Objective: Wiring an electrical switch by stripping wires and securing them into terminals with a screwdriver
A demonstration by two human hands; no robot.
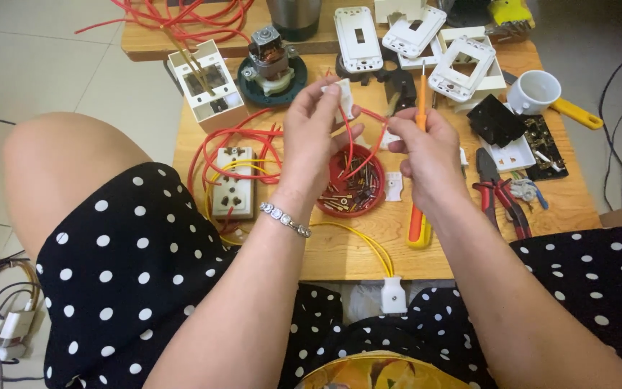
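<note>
Left hand: we see the left hand (309, 133) raised over the table's middle, fingers pinched on a small white part (343, 98) from which a red wire (366, 148) loops down.
Right hand: the right hand (426, 148) is closed around an orange screwdriver (421, 101), shaft upright, tip near the white part (contact we cannot tell).
Hands: close together, not touching.
Dish: a red dish (353, 182) of screws sits under the hands, mid-table.
Socket: a cream socket (233, 182) lies towards the left edge, ringed by red and yellow wire.
Pliers: red-handled pliers (499, 194) lie near the right edge.
Far edge: white cover plates (358, 36) and a small motor (271, 61) stand there.
</note>
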